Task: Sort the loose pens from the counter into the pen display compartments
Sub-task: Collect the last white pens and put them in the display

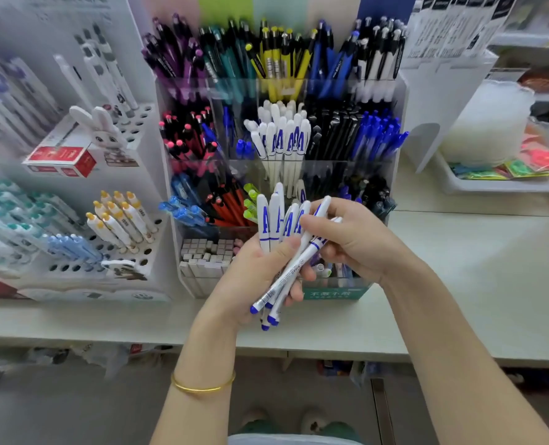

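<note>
long pale counter (475, 284) runs l to r across the front, w/ the clear pen display (401, 107) standing at the back of it, roughly centre. the display has stepped tiers split into compartments: purple, teal, yellow, blue and black-and-white pens up top; pink-tipped, white w/ blue lettering, black and blue ones in the mid row; more mixed colours in the lower rows. to its left stands a white holed rack (151, 220) w/ pens stuck upright in the holes, and a rabbit topper (104, 126) sits on its upper part. to the right is a white tray (491, 186) holding colourful packets. both hands are up in front of the display's lower tiers, above the counter, nearly touching each other. left hand (250, 277) is curled round a bundle of white pens (274, 220), caps up and fanned out, blue tips poking out below the palm. right hand (353, 239) comes in from the right, thumb and fingers pinching a slanted pen (294, 268) that lies across the bundle, cap end up by the thumb. same white-and-blue sort fills the matching compartment (283, 139) in the mid row, straight above the hands. thin gold bangle (202, 385) on the left wrist.
</note>
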`<state>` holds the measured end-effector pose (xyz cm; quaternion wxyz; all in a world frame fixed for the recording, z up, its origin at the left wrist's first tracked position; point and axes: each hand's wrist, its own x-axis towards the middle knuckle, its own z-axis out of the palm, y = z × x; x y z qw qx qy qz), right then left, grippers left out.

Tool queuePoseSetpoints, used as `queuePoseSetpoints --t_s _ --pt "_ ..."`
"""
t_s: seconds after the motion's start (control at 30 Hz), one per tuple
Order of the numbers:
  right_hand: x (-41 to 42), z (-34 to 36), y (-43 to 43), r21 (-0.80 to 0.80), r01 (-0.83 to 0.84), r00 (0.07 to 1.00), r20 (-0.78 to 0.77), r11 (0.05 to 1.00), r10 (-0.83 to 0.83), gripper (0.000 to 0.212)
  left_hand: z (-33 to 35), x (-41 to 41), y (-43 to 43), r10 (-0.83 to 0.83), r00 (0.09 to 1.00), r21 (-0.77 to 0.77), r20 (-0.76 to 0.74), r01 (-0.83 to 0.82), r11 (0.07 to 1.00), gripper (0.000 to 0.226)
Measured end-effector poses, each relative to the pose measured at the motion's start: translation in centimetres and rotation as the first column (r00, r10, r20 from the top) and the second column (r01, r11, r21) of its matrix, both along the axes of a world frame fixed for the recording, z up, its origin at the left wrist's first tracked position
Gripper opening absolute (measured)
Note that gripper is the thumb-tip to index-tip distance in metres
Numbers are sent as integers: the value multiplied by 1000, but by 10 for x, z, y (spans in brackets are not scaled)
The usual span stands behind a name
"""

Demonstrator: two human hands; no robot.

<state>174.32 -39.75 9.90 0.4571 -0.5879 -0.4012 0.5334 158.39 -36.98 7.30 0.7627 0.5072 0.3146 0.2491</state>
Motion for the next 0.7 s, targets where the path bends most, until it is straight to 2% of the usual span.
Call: queuePoseSetpoints --t_s 0.1,0.2,0.3,0.4,0.47,0.53,0.6,0.7 --pt "7 7 3 33 29 994 101 999 -32 11 0 0 4 83 990 95 -110 -73 993 17" --pt "23 23 6 172 165 972 141 971 -190 16 -1 -2 10 238 940 242 -244 -179 954 10" --pt "39 43 8 403 243 882 286 882 -374 20 1 0 13 316 930 270 -190 -260 927 6" --pt "39 52 12 575 124 707 521 809 -478 19 2 7 14 352 928 276 -122 -309 910 5" --pt "31 49 17 579 5 606 647 815 -463 19 0 11 12 336 938 256 -88 -305 917 4" --pt "23 42 23 512 -102 481 776 853 -409 22 -2 15 11 310 948 255 -79 -281 925 4" --pt "15 33 31 415 -190 306 886 890 -348 29 -4 17 9 293 953 236 -75 -269 934 4" --pt "5 17 42 251 -240 113 967 938 -230 31 -8 16 9 287 956 205 -58 -270 941 4"
